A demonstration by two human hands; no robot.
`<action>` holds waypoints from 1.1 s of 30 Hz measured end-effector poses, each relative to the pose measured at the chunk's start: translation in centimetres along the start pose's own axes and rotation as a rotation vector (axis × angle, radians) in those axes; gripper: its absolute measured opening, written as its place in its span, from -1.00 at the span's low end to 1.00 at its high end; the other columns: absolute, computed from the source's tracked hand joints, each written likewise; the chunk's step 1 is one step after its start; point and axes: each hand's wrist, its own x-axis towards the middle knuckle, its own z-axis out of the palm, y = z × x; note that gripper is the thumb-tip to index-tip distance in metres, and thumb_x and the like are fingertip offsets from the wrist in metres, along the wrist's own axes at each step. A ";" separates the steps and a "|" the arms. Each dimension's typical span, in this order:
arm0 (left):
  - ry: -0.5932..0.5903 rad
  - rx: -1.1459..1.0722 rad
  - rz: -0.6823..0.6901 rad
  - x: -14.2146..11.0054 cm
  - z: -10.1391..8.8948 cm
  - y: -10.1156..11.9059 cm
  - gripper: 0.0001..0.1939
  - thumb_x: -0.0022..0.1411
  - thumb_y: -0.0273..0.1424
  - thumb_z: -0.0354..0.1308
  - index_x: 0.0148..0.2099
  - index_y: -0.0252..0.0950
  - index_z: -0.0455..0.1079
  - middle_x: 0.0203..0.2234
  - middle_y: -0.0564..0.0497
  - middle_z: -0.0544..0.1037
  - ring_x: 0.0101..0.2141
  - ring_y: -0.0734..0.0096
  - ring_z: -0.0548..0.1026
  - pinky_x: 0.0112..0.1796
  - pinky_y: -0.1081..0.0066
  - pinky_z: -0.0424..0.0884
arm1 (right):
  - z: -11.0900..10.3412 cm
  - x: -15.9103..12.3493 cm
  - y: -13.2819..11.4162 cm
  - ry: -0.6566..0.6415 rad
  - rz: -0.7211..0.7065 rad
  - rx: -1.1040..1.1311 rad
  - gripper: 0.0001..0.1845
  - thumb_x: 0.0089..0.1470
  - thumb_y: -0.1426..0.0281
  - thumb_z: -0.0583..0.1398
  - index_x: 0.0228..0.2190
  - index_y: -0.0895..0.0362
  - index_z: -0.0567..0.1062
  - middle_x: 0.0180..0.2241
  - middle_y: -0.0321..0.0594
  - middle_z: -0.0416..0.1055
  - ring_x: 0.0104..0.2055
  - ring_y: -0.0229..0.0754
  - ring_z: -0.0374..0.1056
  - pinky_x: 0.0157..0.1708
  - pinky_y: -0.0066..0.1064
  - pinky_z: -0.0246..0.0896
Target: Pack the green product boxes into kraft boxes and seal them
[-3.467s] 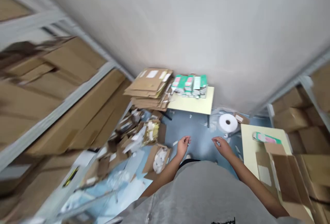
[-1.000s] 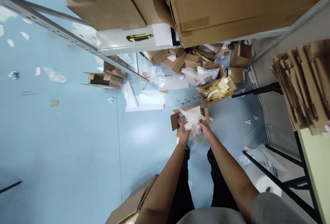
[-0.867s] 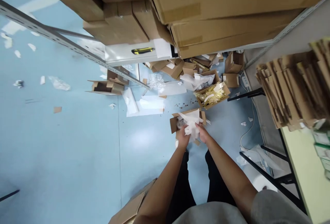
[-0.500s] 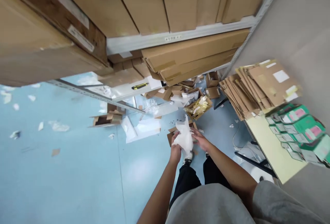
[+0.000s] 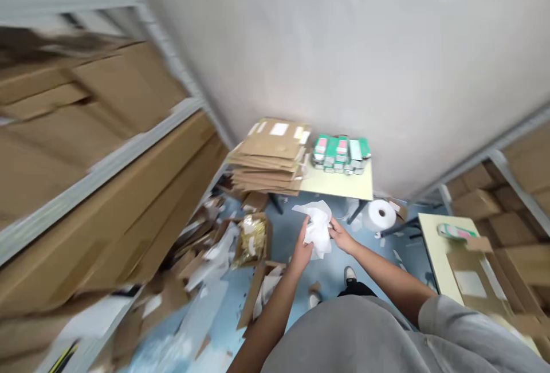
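A crumpled sheet of white packing tissue [image 5: 318, 231] hangs between my two hands, above the floor. My left hand [image 5: 301, 252] grips its lower left side. My right hand [image 5: 341, 236] pinches its right edge with the fingertips. Below them, a torn-open cardboard box [image 5: 258, 295] lies on the floor with white wrapping inside. Close by stands a small carton of gold packaging [image 5: 252, 241].
A stack of flattened cardboard [image 5: 268, 158] and several green-and-white boxes [image 5: 339, 153] stand on a pale yellow table [image 5: 337, 187]. A white roll [image 5: 381, 215] sits on the floor. Carton-laden metal shelving [image 5: 107, 184] runs along the left.
My view has swung up from the floor towards the wall and table. The white sheet is out of the box, raised in both hands.
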 end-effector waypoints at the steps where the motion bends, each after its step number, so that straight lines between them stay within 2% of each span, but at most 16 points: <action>1: -0.105 0.022 0.007 1.1 2.6 0.3 -0.06 -0.06 -0.48 0.18 0.44 -0.11 0.33 0.36 -0.09 0.50 0.28 0.04 0.52 0.21 0.14 0.55 | -2.6 -1.5 -1.2 0.066 -0.014 0.016 -0.28 0.12 0.17 0.33 0.31 -0.12 0.47 0.20 -0.25 0.57 0.00 -0.07 0.49 -0.07 -0.29 0.45; 5: -0.463 0.199 0.049 4.3 14.3 0.7 -0.13 -0.04 -0.53 0.18 0.39 -0.16 0.38 0.16 -0.13 0.62 0.03 0.05 0.63 0.06 0.09 0.59 | -12.4 -9.6 -5.0 0.336 -0.030 0.122 -0.45 0.15 0.13 0.33 0.16 -0.08 0.60 0.10 -0.21 0.62 0.11 0.05 0.49 0.09 -0.13 0.44; 7: -0.620 0.284 0.124 5.0 20.9 0.6 -0.18 -0.04 -0.56 0.19 0.33 -0.17 0.42 0.06 -0.09 0.66 -0.02 0.07 0.62 0.07 0.09 0.57 | -16.8 -14.3 -6.1 0.468 -0.103 0.108 -0.41 0.12 0.06 0.39 0.15 -0.05 0.61 0.11 -0.18 0.62 0.18 0.09 0.46 0.20 -0.05 0.39; 9: -0.768 0.348 0.227 5.1 27.9 0.6 -0.22 -0.05 -0.59 0.20 0.27 -0.17 0.47 0.04 -0.09 0.66 0.03 0.05 0.61 0.14 0.07 0.53 | -20.8 -19.1 -6.7 0.608 -0.208 0.019 -0.27 0.02 0.03 0.49 0.19 -0.05 0.58 0.18 -0.16 0.57 0.27 0.12 0.40 0.32 -0.01 0.28; 12: -0.998 0.429 0.383 3.8 38.9 1.0 -0.25 -0.01 -0.63 0.21 0.27 -0.20 0.49 0.10 -0.14 0.63 0.14 -0.01 0.56 0.23 0.06 0.46 | -26.3 -26.0 -6.9 0.833 -0.318 -0.120 -0.14 -0.04 0.02 0.55 0.25 -0.06 0.53 0.29 -0.13 0.48 0.35 0.14 0.33 0.44 -0.03 0.13; 15: -1.209 0.498 0.536 1.7 49.2 1.8 -0.29 0.07 -0.64 0.18 0.29 -0.22 0.49 0.17 -0.18 0.60 0.21 -0.03 0.51 0.28 0.05 0.40 | -31.7 -32.0 -6.7 1.037 -0.344 -0.132 -0.19 0.08 -0.06 0.46 0.27 -0.04 0.51 0.29 -0.08 0.45 0.32 0.14 0.35 0.40 -0.05 0.18; 17: -1.304 0.534 0.620 0.4 55.3 2.4 -0.28 0.09 -0.66 0.15 0.31 -0.23 0.49 0.19 -0.18 0.59 0.22 -0.04 0.49 0.29 0.03 0.38 | -35.3 -35.5 -6.2 1.178 -0.349 -0.132 -0.26 0.19 -0.13 0.35 0.26 -0.04 0.52 0.26 -0.08 0.48 0.32 0.14 0.35 0.38 -0.06 0.20; 19: -1.368 0.558 0.688 -0.5 60.5 2.7 -0.25 0.09 -0.68 0.12 0.34 -0.24 0.48 0.20 -0.18 0.58 0.23 -0.05 0.46 0.29 0.02 0.38 | -38.7 -38.5 -5.4 1.343 -0.329 -0.173 -0.35 0.32 -0.14 0.20 0.23 -0.03 0.53 0.23 -0.07 0.49 0.34 0.12 0.33 0.40 -0.07 0.17; 21: -1.422 0.581 0.749 -1.1 64.9 2.5 -0.23 0.09 -0.69 0.10 0.35 -0.24 0.48 0.23 -0.18 0.56 0.25 -0.06 0.44 0.29 0.02 0.37 | -41.5 -40.8 -4.0 1.512 -0.239 -0.231 -0.40 0.42 -0.10 0.05 0.19 -0.01 0.54 0.22 -0.04 0.49 0.34 0.12 0.34 0.42 -0.05 0.14; 23: -1.491 0.620 0.801 -1.4 68.7 1.9 -0.21 0.08 -0.70 0.09 0.35 -0.23 0.48 0.24 -0.17 0.55 0.24 -0.06 0.42 0.29 0.02 0.37 | -43.7 -42.4 -2.1 1.636 -0.074 -0.254 -0.42 0.47 -0.03 -0.04 0.16 0.01 0.55 0.20 -0.01 0.50 0.33 0.13 0.35 0.41 0.00 0.15; 25: -1.585 0.671 0.858 -1.7 71.8 0.8 -0.18 0.06 -0.70 0.10 0.37 -0.20 0.48 0.24 -0.16 0.56 0.24 -0.07 0.40 0.30 0.01 0.36 | -45.2 -43.3 0.0 1.680 0.096 -0.255 -0.45 0.49 0.06 -0.06 0.17 0.01 0.55 0.21 0.00 0.51 0.33 0.13 0.35 0.40 0.01 0.16; 27: -1.710 0.721 0.929 -2.1 74.3 -0.7 -0.18 0.06 -0.70 0.11 0.36 -0.18 0.49 0.21 -0.16 0.57 0.23 -0.07 0.40 0.30 0.01 0.34 | -46.1 -43.7 2.0 1.673 0.241 -0.289 -0.50 0.45 0.16 0.05 0.25 0.04 0.52 0.28 0.05 0.47 0.37 0.15 0.31 0.41 0.00 0.16; 28: -1.780 0.744 0.962 -2.4 75.4 -1.6 -0.21 0.08 -0.70 0.12 0.34 -0.17 0.51 0.19 -0.18 0.58 0.22 -0.08 0.40 0.30 0.01 0.34 | -46.4 -43.9 2.9 1.656 0.305 -0.321 -0.45 0.39 0.20 0.14 0.31 0.07 0.48 0.33 0.08 0.42 0.41 0.17 0.27 0.42 -0.01 0.14; 30: -1.915 0.789 0.993 -3.0 77.3 -3.7 -0.31 0.14 -0.66 0.14 0.29 -0.15 0.56 0.14 -0.21 0.61 0.20 -0.09 0.42 0.29 0.02 0.34 | -46.9 -44.1 4.5 1.596 0.417 -0.394 -0.18 0.23 0.21 0.33 0.44 0.10 0.35 0.46 0.13 0.24 0.52 0.21 0.12 0.47 -0.01 0.07; 33: -2.075 0.825 0.927 -3.7 79.7 -7.2 -0.49 0.20 -0.57 0.20 0.15 -0.11 0.64 0.04 -0.23 0.64 0.17 -0.08 0.46 0.26 0.08 0.36 | -47.4 -44.5 5.9 1.437 0.542 -0.469 0.40 -0.09 0.13 0.56 0.59 0.06 0.03 0.62 0.12 -0.15 0.65 0.28 -0.25 0.55 0.05 -0.13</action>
